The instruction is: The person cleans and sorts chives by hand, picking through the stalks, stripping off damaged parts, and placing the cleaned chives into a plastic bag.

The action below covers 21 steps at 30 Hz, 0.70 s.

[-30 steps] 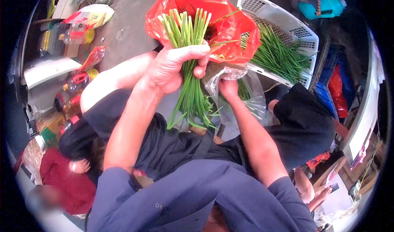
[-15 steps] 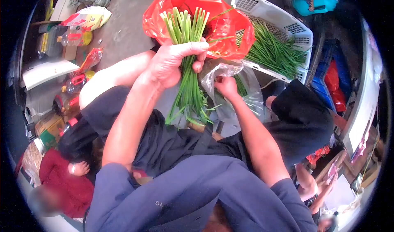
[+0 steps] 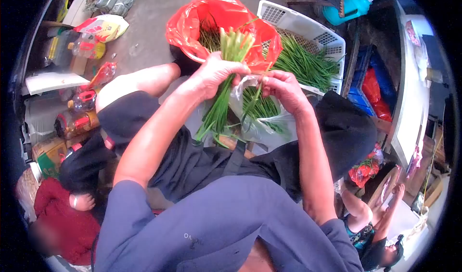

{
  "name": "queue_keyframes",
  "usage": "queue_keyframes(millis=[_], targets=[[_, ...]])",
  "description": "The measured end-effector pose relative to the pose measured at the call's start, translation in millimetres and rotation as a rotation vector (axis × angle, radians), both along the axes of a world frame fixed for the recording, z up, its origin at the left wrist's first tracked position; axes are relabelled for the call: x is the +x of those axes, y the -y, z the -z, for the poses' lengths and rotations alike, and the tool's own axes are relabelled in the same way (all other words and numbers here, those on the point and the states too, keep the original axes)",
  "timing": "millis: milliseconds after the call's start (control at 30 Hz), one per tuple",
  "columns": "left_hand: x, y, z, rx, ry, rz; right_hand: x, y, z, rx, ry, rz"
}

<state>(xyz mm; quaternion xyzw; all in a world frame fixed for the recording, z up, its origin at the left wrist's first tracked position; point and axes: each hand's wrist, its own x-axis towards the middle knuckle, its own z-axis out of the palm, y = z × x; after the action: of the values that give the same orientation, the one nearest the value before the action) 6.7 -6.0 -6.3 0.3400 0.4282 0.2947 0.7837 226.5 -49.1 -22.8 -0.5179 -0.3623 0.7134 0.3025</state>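
My left hand (image 3: 216,74) is wrapped around a bunch of garlic chives (image 3: 219,106), pale cut stems up and green leaves hanging down. Close by on the right, my right hand (image 3: 284,88) pinches a thin chive strand (image 3: 254,101) between thumb and fingers. Below the right hand, a clear plastic bag (image 3: 276,130) stands open between my legs with more chives inside. Just beyond both hands sits a red plastic bag (image 3: 185,24), its mouth wide and some stalks visible within. A white plastic basket (image 3: 267,13) behind my right hand holds a heap of loose chives (image 3: 308,62).
Bottles (image 3: 89,98) and packages line the left side. To the right are a blue crate (image 3: 358,86) with red plastic in it and a teal jug (image 3: 349,8). One person in a red top (image 3: 72,224) sits at lower left, another person (image 3: 375,224) at lower right.
My right hand has come up out of the clear bag to beside the left hand, now pinching a strand. The bunch in my left hand has shifted slightly right and lower, stems more upright.
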Motion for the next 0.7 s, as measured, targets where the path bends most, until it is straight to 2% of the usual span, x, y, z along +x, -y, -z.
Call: queue_keyframes(millis=[33,133,200,700], targets=[[2,1,1,0.009,-0.005,0.068,-1,-1,-3,0.002,-0.068,0.079],[9,8,5,0.028,0.070,0.173,-2,-3,-5,0.029,-0.143,0.104],[11,9,6,0.037,0.073,0.174,-5,-3,-6,0.058,-0.213,0.147],[14,8,6,0.085,-0.038,0.112,-21,-2,11,0.134,-0.132,0.245]])
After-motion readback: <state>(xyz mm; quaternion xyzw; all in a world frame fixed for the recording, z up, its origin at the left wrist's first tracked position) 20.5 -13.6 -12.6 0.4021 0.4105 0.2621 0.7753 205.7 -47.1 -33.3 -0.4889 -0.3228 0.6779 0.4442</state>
